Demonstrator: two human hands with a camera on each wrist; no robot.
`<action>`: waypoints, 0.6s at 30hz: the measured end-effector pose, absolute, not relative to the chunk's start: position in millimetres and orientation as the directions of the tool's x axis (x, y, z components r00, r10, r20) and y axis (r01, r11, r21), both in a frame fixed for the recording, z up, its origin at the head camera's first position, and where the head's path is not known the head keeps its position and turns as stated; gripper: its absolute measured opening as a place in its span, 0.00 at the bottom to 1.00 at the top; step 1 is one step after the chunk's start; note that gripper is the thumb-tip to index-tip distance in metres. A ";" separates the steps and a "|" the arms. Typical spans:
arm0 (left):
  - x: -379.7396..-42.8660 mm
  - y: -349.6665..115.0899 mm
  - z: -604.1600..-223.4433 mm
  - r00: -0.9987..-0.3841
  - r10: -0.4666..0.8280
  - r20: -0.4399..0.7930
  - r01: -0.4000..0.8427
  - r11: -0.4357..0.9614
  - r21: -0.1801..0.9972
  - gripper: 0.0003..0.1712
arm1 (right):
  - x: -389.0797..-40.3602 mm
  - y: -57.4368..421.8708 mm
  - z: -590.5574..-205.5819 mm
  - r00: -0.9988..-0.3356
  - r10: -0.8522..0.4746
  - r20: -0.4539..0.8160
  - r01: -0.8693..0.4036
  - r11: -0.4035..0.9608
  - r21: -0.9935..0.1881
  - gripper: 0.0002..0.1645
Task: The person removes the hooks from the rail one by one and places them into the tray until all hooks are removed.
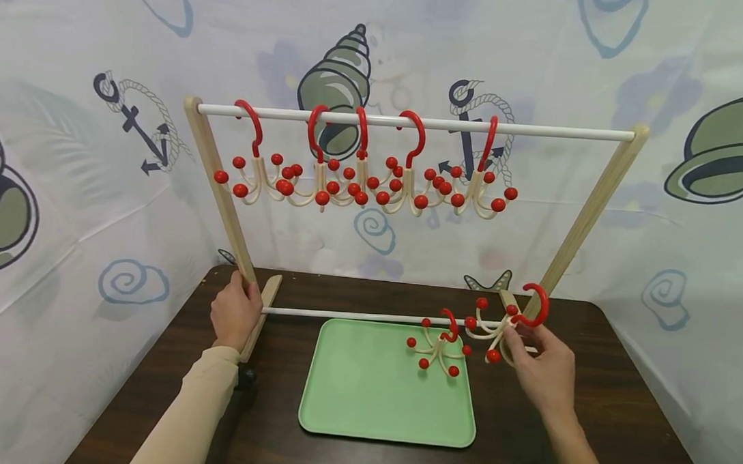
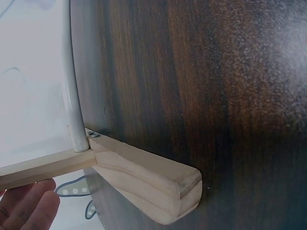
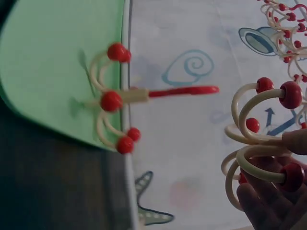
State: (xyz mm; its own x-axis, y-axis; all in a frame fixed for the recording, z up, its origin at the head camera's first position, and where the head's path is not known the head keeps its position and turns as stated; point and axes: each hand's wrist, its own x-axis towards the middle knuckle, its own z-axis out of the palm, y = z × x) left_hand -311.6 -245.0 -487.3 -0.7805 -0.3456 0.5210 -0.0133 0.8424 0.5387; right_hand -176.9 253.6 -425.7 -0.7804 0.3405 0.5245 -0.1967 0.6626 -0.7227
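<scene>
Near the foot of a wooden rack's left upright (image 1: pixel 222 192), my left hand (image 1: pixel 236 312) grips the wood. In the left wrist view its fingertips (image 2: pixel 45 203) show against the upright. My right hand (image 1: pixel 547 371) pinches the stem of a cream multi-arm hanger (image 1: pixel 511 323) with red ball tips and a red hook, held in front of the rack's right foot. A matching hanger (image 1: pixel 443 339) stands on the green tray (image 1: pixel 384 396), its red hook upward. Several more such hangers (image 1: pixel 410 172) hang by their hooks from the white top rod (image 1: pixel 565 132).
A white lower rod (image 1: pixel 344 316) crosses behind the tray's back edge. The rack's left foot (image 1: pixel 263 317) and right upright (image 1: pixel 593 212) rest on the dark wooden table (image 1: pixel 598 417). Behind stands a patterned cloth (image 1: pixel 653 269).
</scene>
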 end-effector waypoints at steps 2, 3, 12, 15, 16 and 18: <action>-312.2 -244.6 -487.8 -0.781 -0.345 0.521 -0.012 0.842 0.540 0.14 | -170.8 246.8 -436.2 -0.801 0.345 0.489 -0.187 0.632 -0.752 0.10; -312.6 -244.6 -488.3 -0.780 -0.347 0.520 -0.013 0.841 0.541 0.14 | -167.7 243.1 -440.4 -0.811 0.346 0.472 -0.179 0.622 -0.762 0.10; -314.9 -246.3 -491.1 -0.779 -0.346 0.523 -0.009 0.840 0.542 0.14 | -146.8 214.8 -477.1 -0.893 0.335 0.300 -0.079 0.539 -0.839 0.11; -315.5 -246.4 -491.5 -0.778 -0.345 0.524 -0.010 0.841 0.540 0.14 | -143.6 209.0 -489.3 -0.899 0.345 0.272 -0.054 0.528 -0.847 0.11; -315.5 -246.3 -491.5 -0.778 -0.347 0.524 -0.011 0.841 0.541 0.14 | -142.9 207.1 -492.8 -0.900 0.346 0.265 -0.048 0.524 -0.850 0.11; -315.8 -246.2 -491.5 -0.777 -0.351 0.522 -0.015 0.840 0.543 0.14 | -141.3 203.1 -497.8 -0.905 0.341 0.254 -0.044 0.518 -0.854 0.11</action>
State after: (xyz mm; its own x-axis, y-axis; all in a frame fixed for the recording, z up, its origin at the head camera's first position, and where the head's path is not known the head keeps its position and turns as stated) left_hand -315.8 -246.2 -491.5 -0.7772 -0.3513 0.5220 -0.0153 0.8399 0.5426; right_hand -141.3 203.1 -497.8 -0.9050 0.3415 0.2539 -0.0442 0.5180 -0.8542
